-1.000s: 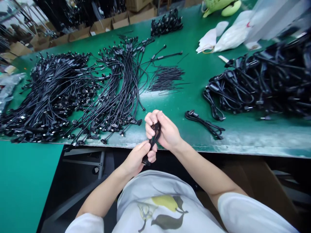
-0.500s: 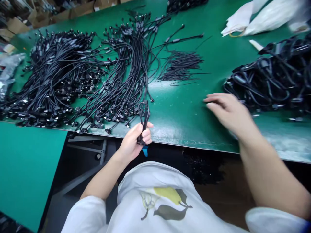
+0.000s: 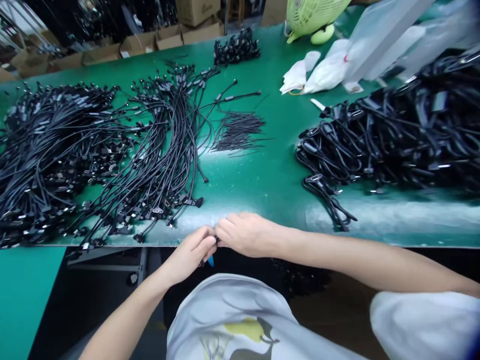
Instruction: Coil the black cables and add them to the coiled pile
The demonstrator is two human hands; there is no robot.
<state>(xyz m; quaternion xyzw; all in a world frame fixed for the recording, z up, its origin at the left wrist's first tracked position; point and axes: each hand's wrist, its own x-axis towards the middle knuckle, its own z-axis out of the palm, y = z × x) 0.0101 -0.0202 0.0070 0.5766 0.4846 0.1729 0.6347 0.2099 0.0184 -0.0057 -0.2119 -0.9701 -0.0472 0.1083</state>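
At the table's front edge my left hand (image 3: 195, 252) is closed round a folded black cable (image 3: 202, 263), which is mostly hidden by the fingers. My right hand (image 3: 245, 234) has its fingers curled against the left fingertips, and a small black piece of the cable shows between the two hands. Just beyond them lies a spread heap of long black cables (image 3: 168, 145) with plugs at their ends. A small pile of thin black ties (image 3: 240, 131) rests farther back, on the green table (image 3: 255, 185).
Another heap of cables (image 3: 48, 145) fills the left. Bundled cables (image 3: 375, 135) are piled at the right, with a single folded one (image 3: 328, 200) in front. Behind stand white plastic bags (image 3: 326, 75), a light-green fan (image 3: 315, 17), a black cable cluster (image 3: 237, 47) and cardboard boxes (image 3: 138, 44).
My right hand has come from beside the right-hand pile to meet my left hand, which still grips the cable. The camera view has shifted, showing more of the table's back and right side.
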